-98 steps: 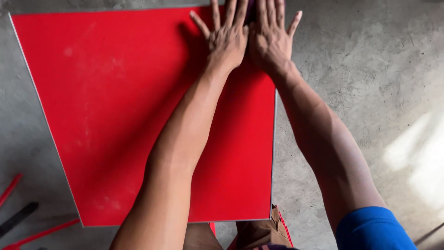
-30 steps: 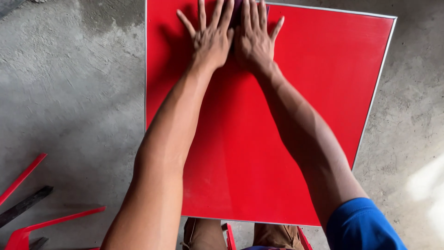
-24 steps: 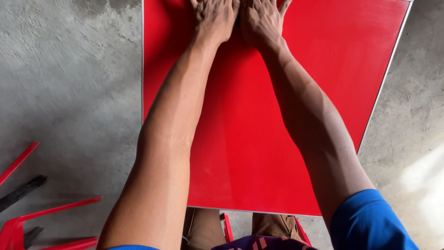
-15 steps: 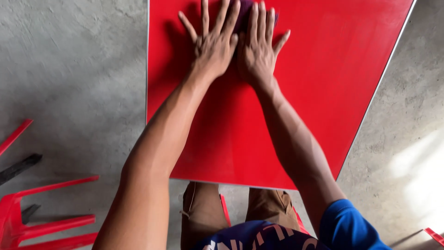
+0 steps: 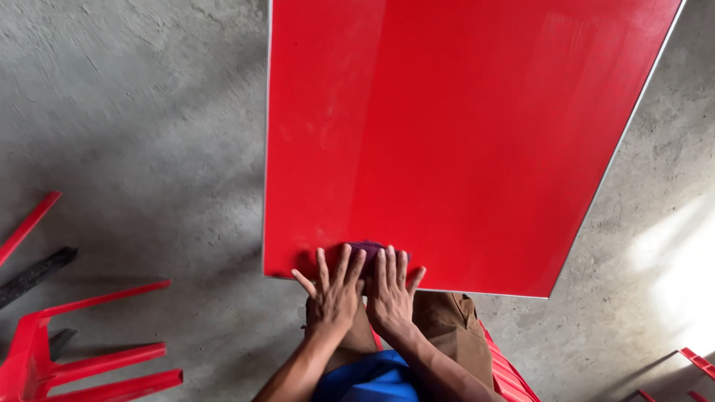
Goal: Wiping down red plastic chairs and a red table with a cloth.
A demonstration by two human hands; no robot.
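A large glossy red panel (image 5: 462, 134) with a pale edge lies flat and fills most of the head view. My left hand (image 5: 334, 292) and my right hand (image 5: 389, 292) sit side by side at its near edge, fingers spread and pointing away from me. Both palms press down on a small dark purple cloth (image 5: 366, 250), which shows only past the fingertips. My forearms run back toward my blue sleeve and brown trousers at the bottom of the frame.
Rough grey concrete floor (image 5: 134, 112) surrounds the panel. A red plastic frame (image 5: 82, 357) and a dark strip (image 5: 37, 274) lie at the lower left. More red plastic (image 5: 506, 372) sits under my legs, and another red piece (image 5: 689, 368) is at the lower right corner.
Both hands, still together on the cloth, have slid from the far part of the red panel back to its near edge. The view has shifted so more of the panel shows.
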